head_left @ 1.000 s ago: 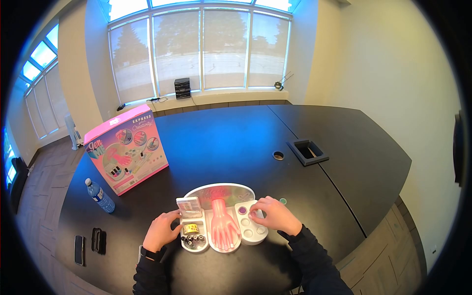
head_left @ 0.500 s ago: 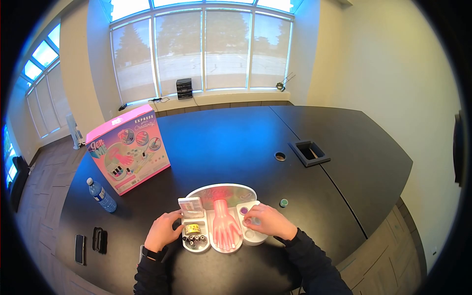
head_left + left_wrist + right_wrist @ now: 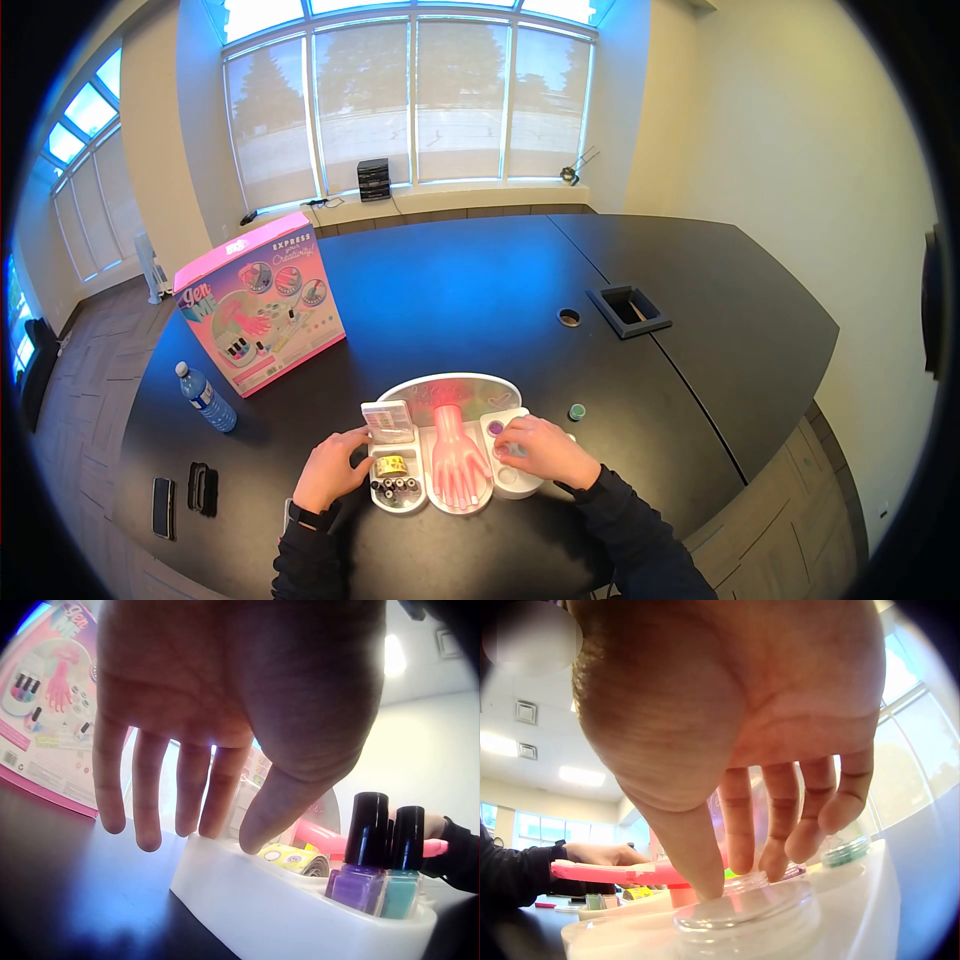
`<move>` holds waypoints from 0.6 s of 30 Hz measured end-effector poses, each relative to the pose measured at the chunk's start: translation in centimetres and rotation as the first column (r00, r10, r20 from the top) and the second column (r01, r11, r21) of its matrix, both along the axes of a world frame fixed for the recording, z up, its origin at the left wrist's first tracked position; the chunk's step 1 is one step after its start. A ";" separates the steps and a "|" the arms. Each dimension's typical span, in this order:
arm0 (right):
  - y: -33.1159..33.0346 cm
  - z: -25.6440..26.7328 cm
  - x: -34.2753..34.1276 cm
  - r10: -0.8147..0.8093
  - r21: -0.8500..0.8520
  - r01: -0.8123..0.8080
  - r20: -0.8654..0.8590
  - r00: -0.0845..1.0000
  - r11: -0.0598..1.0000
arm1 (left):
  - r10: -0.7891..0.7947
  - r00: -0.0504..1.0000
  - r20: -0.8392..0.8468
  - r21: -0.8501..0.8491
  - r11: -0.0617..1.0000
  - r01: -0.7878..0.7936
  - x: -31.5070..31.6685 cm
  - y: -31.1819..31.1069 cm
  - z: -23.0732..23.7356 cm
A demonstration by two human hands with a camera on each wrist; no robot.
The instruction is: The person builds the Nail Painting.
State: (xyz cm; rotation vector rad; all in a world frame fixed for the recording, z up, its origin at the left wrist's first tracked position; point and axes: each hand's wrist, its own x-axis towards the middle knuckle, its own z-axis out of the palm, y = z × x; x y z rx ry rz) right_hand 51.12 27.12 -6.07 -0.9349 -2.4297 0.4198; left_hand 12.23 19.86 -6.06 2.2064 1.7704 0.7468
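A white manicure tray set (image 3: 410, 505) holds a pink model hand (image 3: 457, 462) in its middle, and a similar pink shape (image 3: 604, 871) crosses the right wrist view. My left hand (image 3: 334, 470) rests on the left section's rim, fingers extended (image 3: 225, 697), beside a yellow patterned roll (image 3: 390, 466) and several small polish bottles (image 3: 358, 889). Over the right section, my right hand (image 3: 545, 450) pinches a small clear jar (image 3: 748, 882) between thumb and fingers, partly hidden by them. A clear round lid or jar (image 3: 746, 907) sits nearer that camera. The purple pot (image 3: 495, 428) lies just beyond the fingertips.
A small green jar (image 3: 577, 411) stands on the dark table (image 3: 450, 290) behind the right hand. To the left are a pink box (image 3: 262, 305), a water bottle (image 3: 206, 398), a phone (image 3: 163, 508) and a black case (image 3: 202, 489). A square table opening (image 3: 630, 311) lies back right.
My right hand has shifted slightly left and down over the right section, leaving the green jar fully visible. My left hand has stayed at the left rim.
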 end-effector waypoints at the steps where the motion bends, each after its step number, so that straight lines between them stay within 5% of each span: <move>1: 0.0 0.0 0.0 -0.001 0.000 0.001 0.000 1.000 1.000 | 0.000 1.000 0.002 0.003 1.000 0.000 0.0 0.0 0.0; 10: 1.0 1.5 2.6 -0.100 0.005 0.100 0.020 0.995 0.995 | 0.011 0.999 0.046 -0.021 1.000 -0.010 0.2 0.0 0.2; 18: 3.8 0.0 7.6 -0.376 -0.048 0.379 0.067 0.924 0.924 | 0.006 1.000 0.002 0.013 1.000 -0.006 0.0 0.0 -0.1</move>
